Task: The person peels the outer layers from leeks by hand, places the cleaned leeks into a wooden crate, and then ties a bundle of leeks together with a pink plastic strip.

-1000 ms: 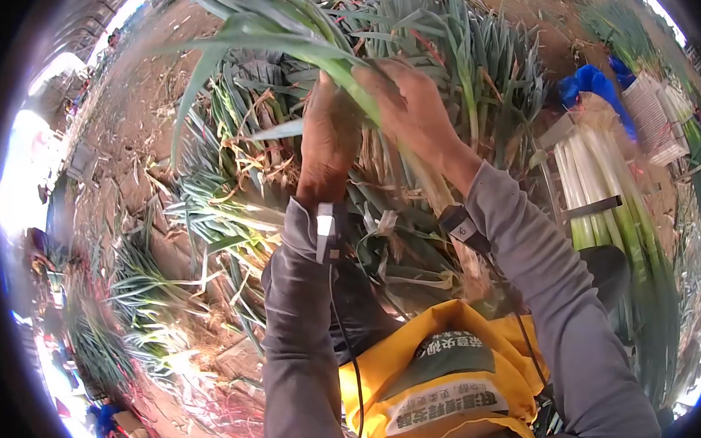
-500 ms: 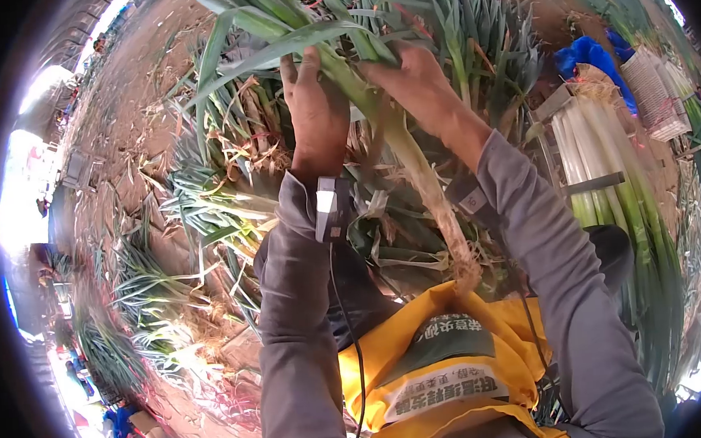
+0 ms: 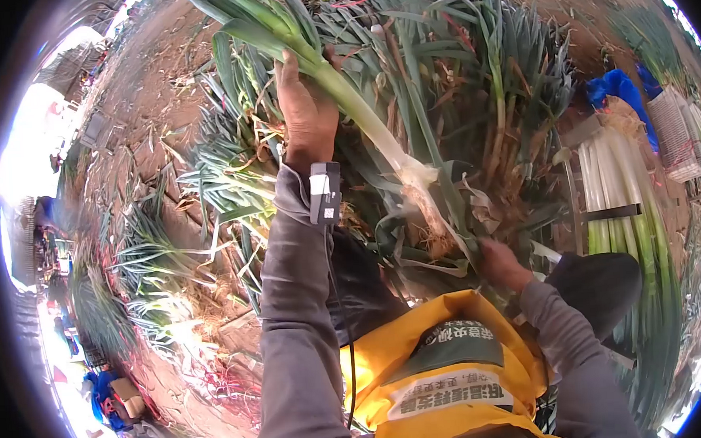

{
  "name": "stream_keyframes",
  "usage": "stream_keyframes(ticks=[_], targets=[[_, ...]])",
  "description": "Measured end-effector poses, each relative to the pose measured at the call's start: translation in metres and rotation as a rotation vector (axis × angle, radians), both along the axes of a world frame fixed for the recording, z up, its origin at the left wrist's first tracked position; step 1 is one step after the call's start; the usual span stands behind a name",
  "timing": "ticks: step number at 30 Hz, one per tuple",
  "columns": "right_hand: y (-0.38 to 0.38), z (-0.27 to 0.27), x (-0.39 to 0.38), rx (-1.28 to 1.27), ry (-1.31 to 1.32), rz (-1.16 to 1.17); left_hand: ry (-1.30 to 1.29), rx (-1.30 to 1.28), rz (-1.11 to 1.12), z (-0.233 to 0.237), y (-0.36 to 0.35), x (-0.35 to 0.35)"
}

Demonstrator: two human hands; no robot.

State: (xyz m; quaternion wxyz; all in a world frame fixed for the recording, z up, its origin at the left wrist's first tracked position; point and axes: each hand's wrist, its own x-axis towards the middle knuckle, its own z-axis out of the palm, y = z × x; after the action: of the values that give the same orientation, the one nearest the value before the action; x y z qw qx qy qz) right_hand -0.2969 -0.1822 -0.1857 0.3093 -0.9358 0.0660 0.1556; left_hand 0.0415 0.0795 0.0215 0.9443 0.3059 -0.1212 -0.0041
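Green-white leek (image 3: 361, 115), perhaps grey sleeves (image 3: 291, 301)

Left hand (image 3: 307, 114) raised, gripping — right hand (image 3: 499, 263) low, clenched

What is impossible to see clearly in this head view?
Right hand: its fingers are hidden by peeled leaves, head view.
Leek: leaf tips cut off by the top edge.
Left hand: palm faces away from the camera.
Apron: print too blurred to read.
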Motion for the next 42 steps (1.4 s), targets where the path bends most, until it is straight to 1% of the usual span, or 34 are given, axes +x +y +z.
stream_keyframes(ticks=[1,3,4,5,7,9,10,11,12,14,16,17,19,20,22,23,25,27,29,32,34,35,37,38,39,40,42], targets=[[-0.006,0.003,0.003,0.001,-0.006,0.0,-0.006,0.001,0.0,0.005,-0.002,-0.006],[-0.022,0.012,0.014,-0.183,0.348,0.123,-0.055,0.013,-0.021,0.012,-0.005,-0.016],[-0.018,0.047,0.024,-0.164,0.203,0.146,-0.079,-0.027,-0.076,0.016,-0.006,-0.016],[-0.01,0.093,0.042,-0.15,0.053,0.164,-0.08,-0.031,-0.087,0.019,-0.01,-0.018],[-0.004,0.14,0.075,0.015,-0.359,0.146,-0.13,0.103,-0.039,0.024,-0.018,-0.025],[0.011,0.185,0.108,0.291,-0.598,0.172,-0.082,0.037,-0.121,0.025,-0.027,-0.032],[0.018,0.19,0.127,0.424,-0.555,0.141,-0.037,-0.023,-0.173,0.023,-0.03,-0.03],[0.027,0.193,0.148,0.588,-0.572,0.135,0.01,-0.08,-0.223,0.02,-0.034,-0.028],[0.036,0.196,0.168,0.753,-0.586,0.134,0.007,-0.075,-0.234,0.024,-0.038,-0.033],[0.059,0.205,0.192,0.952,-0.657,0.159,0.053,-0.001,-0.192,0.031,-0.045,-0.047],[0.075,0.226,0.203,0.622,-0.573,0.038,0.056,0.029,-0.185,0.027,-0.048,-0.048],[0.081,0.23,0.206,0.622,-0.572,0.04,0.061,0.051,-0.173,0.024,-0.048,-0.047],[0.09,0.231,0.209,0.847,-0.544,-0.067,0.06,0.077,-0.184,0.02,-0.046,-0.047],[0.092,0.231,0.207,0.848,-0.536,-0.075,0.063,0.077,-0.19,0.018,-0.046,-0.047],[0.095,0.235,0.207,1.05,-0.439,-0.202,0.059,0.094,-0.239,0.016,-0.042,-0.039],[0.096,0.233,0.207,1.052,-0.43,-0.21,0.07,0.097,-0.24,0.011,-0.042,-0.038],[0.1,0.231,0.208,1.185,-0.414,-0.224,0.043,0.192,-0.09,0.023,-0.044,-0.045],[0.104,0.232,0.208,1.149,-0.437,-0.246,0.029,0.207,-0.071,0.025,-0.043,-0.044],[0.108,0.236,0.205,1.118,-0.462,-0.272,-0.055,0.22,-0.103,0.026,-0.043,-0.045],[0.108,0.234,0.205,1.066,-0.445,-0.317,-0.04,0.21,-0.114,0.025,-0.044,-0.048],[0.111,0.216,0.213,1.3,-0.439,-0.441,-0.025,0.207,-0.127,0.023,-0.04,-0.046],[0.105,0.209,0.212,1.299,-0.444,-0.446,-0.031,0.216,-0.131,0.022,-0.039,-0.044],[0.092,0.203,0.206,1.216,-0.339,-0.3,-0.036,0.217,-0.135,0.025,-0.041,-0.048],[0.093,0.198,0.204,1.271,-0.383,-0.335,-0.037,0.203,-0.184,0.026,-0.039,-0.05],[0.093,0.198,0.203,1.273,-0.38,-0.335,-0.036,0.192,-0.235,0.028,-0.037,-0.051],[0.093,0.198,0.199,1.241,-0.363,-0.355,-0.016,0.145,-0.284,0.028,-0.039,-0.052],[0.084,0.196,0.195,1.211,-0.35,-0.373,-0.028,0.116,-0.309,0.024,-0.039,-0.05]])
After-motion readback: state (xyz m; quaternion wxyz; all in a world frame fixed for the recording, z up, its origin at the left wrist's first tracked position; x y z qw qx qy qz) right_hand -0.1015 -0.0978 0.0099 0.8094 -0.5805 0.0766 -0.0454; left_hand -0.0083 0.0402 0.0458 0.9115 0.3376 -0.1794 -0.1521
